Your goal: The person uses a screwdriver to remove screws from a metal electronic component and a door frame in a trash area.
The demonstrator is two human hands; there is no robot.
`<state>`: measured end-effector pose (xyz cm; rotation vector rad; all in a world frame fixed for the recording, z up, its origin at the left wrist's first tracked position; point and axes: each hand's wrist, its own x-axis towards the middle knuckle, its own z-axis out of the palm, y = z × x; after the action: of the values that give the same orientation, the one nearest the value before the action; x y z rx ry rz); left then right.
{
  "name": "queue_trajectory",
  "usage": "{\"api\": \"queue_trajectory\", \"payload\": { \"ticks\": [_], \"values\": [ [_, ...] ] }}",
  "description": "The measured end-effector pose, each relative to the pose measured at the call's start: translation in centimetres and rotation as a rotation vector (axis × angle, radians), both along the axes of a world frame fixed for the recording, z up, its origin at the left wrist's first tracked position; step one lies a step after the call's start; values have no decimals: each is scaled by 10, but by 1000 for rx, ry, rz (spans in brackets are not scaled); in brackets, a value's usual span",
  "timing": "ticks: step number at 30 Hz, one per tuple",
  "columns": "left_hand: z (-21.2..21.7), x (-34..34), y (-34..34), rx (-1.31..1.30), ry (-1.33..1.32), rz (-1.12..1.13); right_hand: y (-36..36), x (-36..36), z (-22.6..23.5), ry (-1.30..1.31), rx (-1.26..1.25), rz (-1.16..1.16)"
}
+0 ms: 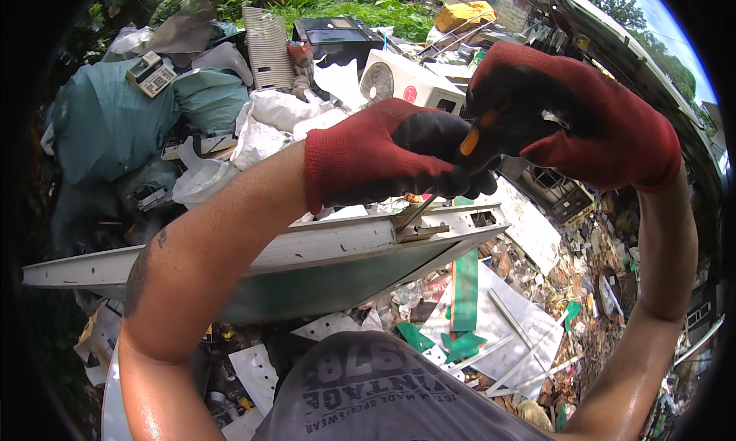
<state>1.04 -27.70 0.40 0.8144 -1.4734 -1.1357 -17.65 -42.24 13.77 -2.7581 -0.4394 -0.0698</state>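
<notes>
A panel lies across in front of the person. The hands are up by its right end, and the tip of a screwdriver seems to touch it there. Behind the panel, on the left, are bags with a calculator on top. An air conditioner sits behind the hands. To the right, nearer the person, sticks lie on a sheet.

Matt knitted gloves, smooth plastic handle, bare metal shaft

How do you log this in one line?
left hand: gripping orange-handled tool | right hand: gripping same tool | shaft: slanting down to white frame
</notes>
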Motion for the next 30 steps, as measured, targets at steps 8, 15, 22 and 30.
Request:
{"api": "queue_trajectory", "payload": {
  "ticks": [8, 15, 22, 30],
  "values": [
    [-1, -8, -9, -119, -162, 361, 18, 10, 8, 53, -167, -170],
    [-23, -3, -22, -126, -40, 259, 1, 12, -2, 14, -17, -159],
    [-8, 15, -10, -26, -79, 150, -10, 30, 5, 45, -275, 161],
    [-11, -4, -20, -179, -122, 383, 12, 26, 9, 25, -234, -168]
  ]
}}
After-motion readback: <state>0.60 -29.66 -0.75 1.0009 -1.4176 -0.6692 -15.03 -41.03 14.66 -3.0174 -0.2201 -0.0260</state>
